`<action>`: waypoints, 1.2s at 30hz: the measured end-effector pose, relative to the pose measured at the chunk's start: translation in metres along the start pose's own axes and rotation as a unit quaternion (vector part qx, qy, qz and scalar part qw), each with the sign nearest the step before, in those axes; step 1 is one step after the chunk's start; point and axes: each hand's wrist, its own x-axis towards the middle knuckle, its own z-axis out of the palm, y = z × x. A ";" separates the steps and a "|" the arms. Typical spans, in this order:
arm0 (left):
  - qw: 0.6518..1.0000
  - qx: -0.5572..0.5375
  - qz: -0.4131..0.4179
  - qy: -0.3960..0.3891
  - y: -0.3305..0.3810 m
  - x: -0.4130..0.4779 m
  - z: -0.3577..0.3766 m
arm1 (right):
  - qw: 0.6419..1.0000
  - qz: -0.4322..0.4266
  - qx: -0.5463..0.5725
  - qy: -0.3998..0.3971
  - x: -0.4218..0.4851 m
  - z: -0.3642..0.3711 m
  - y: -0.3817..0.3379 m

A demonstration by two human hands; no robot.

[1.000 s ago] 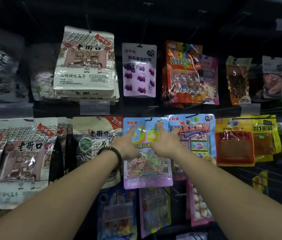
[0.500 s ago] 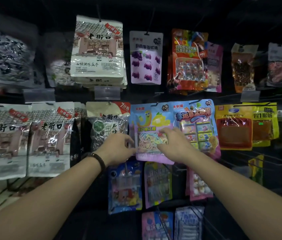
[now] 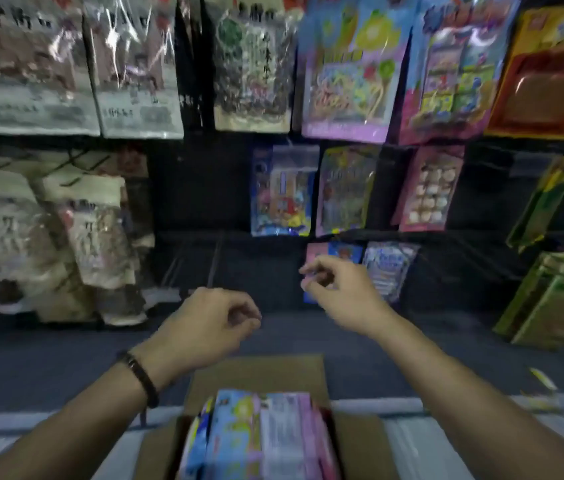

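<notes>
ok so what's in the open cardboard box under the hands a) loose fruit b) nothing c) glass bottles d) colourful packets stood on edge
d: the cardboard box is packed with colourful packets standing on edge, just below the left hand and the right hand.
</notes>
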 end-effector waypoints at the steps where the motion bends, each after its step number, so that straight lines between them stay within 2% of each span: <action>1: 0.999 0.005 -0.023 -0.026 -0.015 -0.009 0.019 | 1.000 0.012 0.004 -0.016 -0.008 0.023 0.019; 5: 0.989 -0.008 -0.105 -0.100 -0.070 -0.045 0.096 | 0.995 0.073 -0.045 -0.055 -0.050 0.119 0.110; 7: 0.976 0.020 -0.128 -0.178 -0.087 -0.060 0.124 | 0.977 0.131 -0.091 -0.140 -0.076 0.161 0.152; 9: 0.951 0.066 -0.132 -0.273 -0.096 -0.066 0.138 | 0.945 0.145 -0.181 -0.232 -0.095 0.194 0.182; 11: 0.944 0.057 -0.138 -0.295 -0.102 -0.063 0.144 | 0.923 0.138 -0.223 -0.280 -0.104 0.218 0.195; 18: 0.930 0.082 -0.165 -0.319 -0.115 -0.052 0.152 | 0.898 0.070 -0.333 -0.281 -0.103 0.273 0.221; 25: 0.916 0.082 -0.167 -0.356 -0.110 -0.048 0.153 | 0.860 0.060 -0.384 -0.332 -0.087 0.303 0.245; 31: 0.906 0.081 -0.169 -0.380 -0.108 -0.046 0.148 | 0.821 0.056 -0.453 -0.344 -0.081 0.305 0.238; 36: 0.908 0.082 -0.164 -0.377 -0.112 -0.043 0.150 | 0.835 0.036 -0.470 -0.286 -0.084 0.298 0.240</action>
